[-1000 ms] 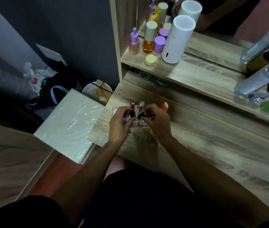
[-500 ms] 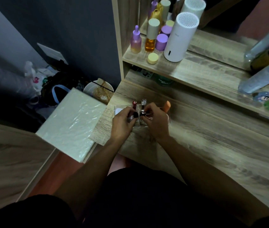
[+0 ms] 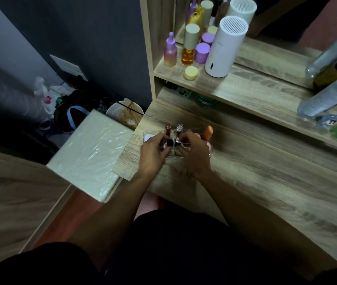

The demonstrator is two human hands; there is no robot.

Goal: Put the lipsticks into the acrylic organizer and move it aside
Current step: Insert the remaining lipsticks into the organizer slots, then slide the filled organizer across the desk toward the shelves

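Lipsticks going into the clear organizer, the job partly done.

At centre frame the organizer (image 3: 186,150) sits on the desk (image 3: 266,182). A red lipstick (image 3: 167,130) and a clear-capped one (image 3: 179,130) already stand upright in it. The left hand (image 3: 153,153) pinches a dark lipstick (image 3: 170,142); the right hand (image 3: 194,155) closes its fingers on another (image 3: 177,142), both over the slots. Seating these and moving the organizer aside remain. Compared with a second ago, both hands have shifted only slightly, with fingers drawn closer together.
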